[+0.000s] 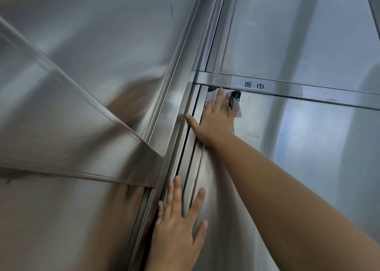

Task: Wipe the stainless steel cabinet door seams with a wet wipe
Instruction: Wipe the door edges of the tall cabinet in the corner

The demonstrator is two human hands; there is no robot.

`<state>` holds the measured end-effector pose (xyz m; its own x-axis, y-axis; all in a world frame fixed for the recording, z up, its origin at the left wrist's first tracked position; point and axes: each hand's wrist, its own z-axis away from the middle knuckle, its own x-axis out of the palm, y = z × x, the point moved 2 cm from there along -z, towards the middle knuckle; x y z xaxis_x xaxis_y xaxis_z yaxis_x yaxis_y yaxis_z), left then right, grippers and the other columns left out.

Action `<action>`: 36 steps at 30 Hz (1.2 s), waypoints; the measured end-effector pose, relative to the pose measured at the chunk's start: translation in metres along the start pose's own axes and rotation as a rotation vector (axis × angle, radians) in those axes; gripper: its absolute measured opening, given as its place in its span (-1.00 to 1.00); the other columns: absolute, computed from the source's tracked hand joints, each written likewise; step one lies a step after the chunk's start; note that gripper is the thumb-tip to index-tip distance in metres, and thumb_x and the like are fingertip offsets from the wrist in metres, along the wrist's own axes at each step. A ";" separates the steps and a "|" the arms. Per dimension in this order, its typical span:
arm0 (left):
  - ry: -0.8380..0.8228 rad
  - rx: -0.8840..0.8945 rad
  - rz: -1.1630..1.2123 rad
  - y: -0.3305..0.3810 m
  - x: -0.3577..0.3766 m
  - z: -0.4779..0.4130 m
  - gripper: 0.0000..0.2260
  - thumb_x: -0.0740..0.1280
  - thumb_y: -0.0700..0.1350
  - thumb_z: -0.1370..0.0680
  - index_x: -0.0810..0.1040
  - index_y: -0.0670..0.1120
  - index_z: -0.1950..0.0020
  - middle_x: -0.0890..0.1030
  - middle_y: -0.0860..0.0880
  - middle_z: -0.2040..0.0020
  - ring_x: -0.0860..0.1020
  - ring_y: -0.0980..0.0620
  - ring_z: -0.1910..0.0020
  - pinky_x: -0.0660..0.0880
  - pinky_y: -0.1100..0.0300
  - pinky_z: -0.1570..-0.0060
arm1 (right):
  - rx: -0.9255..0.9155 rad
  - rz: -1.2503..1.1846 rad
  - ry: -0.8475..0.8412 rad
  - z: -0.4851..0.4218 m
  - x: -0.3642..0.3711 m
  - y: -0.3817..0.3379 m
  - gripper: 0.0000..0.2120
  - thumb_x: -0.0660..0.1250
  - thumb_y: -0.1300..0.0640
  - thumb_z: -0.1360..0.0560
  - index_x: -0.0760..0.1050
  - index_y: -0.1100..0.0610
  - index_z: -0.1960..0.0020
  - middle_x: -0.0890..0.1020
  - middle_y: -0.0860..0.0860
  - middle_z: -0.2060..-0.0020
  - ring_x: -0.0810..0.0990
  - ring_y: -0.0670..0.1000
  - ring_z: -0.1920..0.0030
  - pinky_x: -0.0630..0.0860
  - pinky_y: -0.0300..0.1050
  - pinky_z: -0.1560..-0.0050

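A stainless steel cabinet door fills the right half, with its vertical seam running up the middle. My right hand lies flat with straight fingers near the door's top left corner, pressing a white wet wipe against the steel; only the wipe's edges show past the fingers. The thumb reaches left to the seam. Lower down, my left hand rests flat on the door beside the seam, fingers spread and straight, holding nothing.
A black key hangs in the lock just right of my right hand's fingers. A white label is stuck on the horizontal rail above. Another steel door stands left of the seam, crossed by a steel band.
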<state>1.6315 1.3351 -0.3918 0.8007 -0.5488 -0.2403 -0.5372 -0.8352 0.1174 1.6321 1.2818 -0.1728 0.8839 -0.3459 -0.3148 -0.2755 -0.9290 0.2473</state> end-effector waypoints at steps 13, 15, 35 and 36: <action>0.049 0.028 0.005 -0.002 0.002 0.004 -0.49 0.07 0.14 -0.44 0.39 0.04 -0.36 0.35 -0.29 -0.36 0.20 -0.16 -0.36 0.41 -0.07 -0.07 | -0.003 0.028 0.034 0.028 0.019 -0.009 -0.10 -0.14 -0.41 -0.48 -0.16 0.26 -0.51 -0.31 0.28 -0.45 -0.35 0.28 -0.44 -0.30 0.31 -0.36; 0.068 0.019 0.018 -0.003 0.002 0.004 -0.49 0.08 0.13 -0.44 0.40 0.04 -0.36 0.33 -0.29 -0.37 0.17 -0.14 -0.36 0.37 -0.08 -0.09 | -0.011 0.045 0.026 0.021 0.013 -0.007 -0.07 -0.13 -0.43 -0.46 -0.16 0.28 -0.51 -0.30 0.28 -0.45 -0.33 0.28 -0.45 -0.29 0.31 -0.37; -0.080 -0.004 0.002 -0.002 -0.002 0.002 -0.50 0.10 0.14 -0.41 0.47 0.06 -0.31 0.41 -0.27 -0.32 0.45 -0.31 -0.21 0.49 -0.07 0.01 | -0.015 -0.138 -0.008 -0.004 -0.006 -0.003 -0.08 -0.04 -0.39 -0.49 -0.15 0.32 -0.50 -0.33 0.20 -0.47 -0.37 0.18 -0.45 -0.13 0.23 -0.46; -0.093 -0.015 0.008 -0.003 -0.002 0.002 -0.49 0.08 0.14 -0.40 0.47 0.06 -0.30 0.42 -0.27 -0.32 0.45 -0.30 -0.20 0.50 -0.08 0.03 | -0.005 -0.178 -0.011 -0.007 -0.008 -0.002 -0.08 -0.02 -0.38 -0.49 -0.14 0.32 -0.50 -0.33 0.18 -0.47 -0.38 0.17 -0.45 -0.12 0.20 -0.44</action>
<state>1.6311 1.3385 -0.3935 0.7682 -0.5500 -0.3277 -0.5386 -0.8319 0.1336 1.6284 1.2870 -0.1642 0.9142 -0.1772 -0.3645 -0.1127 -0.9750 0.1913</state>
